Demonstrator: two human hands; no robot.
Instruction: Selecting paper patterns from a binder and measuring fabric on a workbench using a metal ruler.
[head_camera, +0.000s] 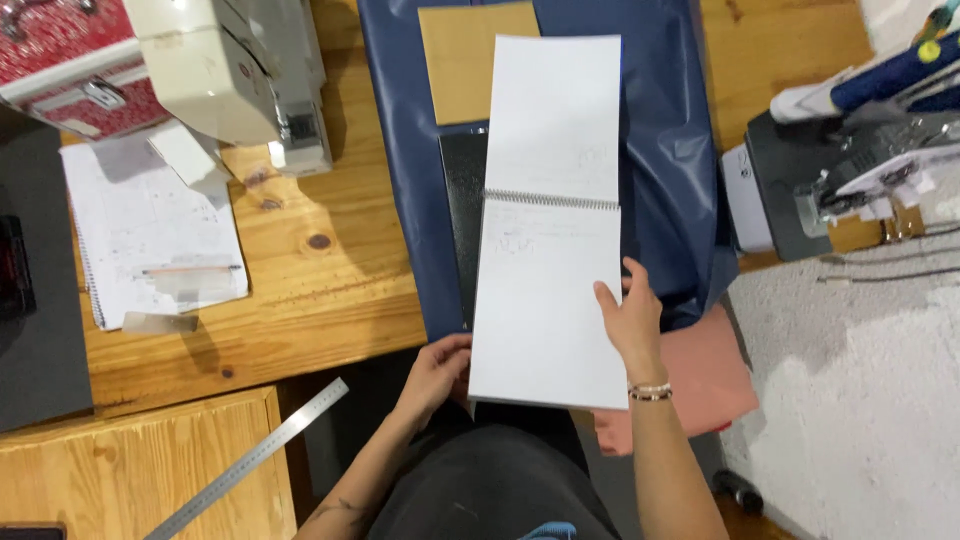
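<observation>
Gripping sketchbook: left hand, right hand.

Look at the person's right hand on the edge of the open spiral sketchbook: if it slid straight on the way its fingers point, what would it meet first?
The right hand points up the sketchbook. It would probably first meet the spiral binding; depth is unclear.

the spiral pad had matt white paper pages and a thin metal wire binding. beneath it lay a smooth, faintly glossy navy sheet. the table was knotty varnished wood. the ruler looked like brushed metal.
</observation>
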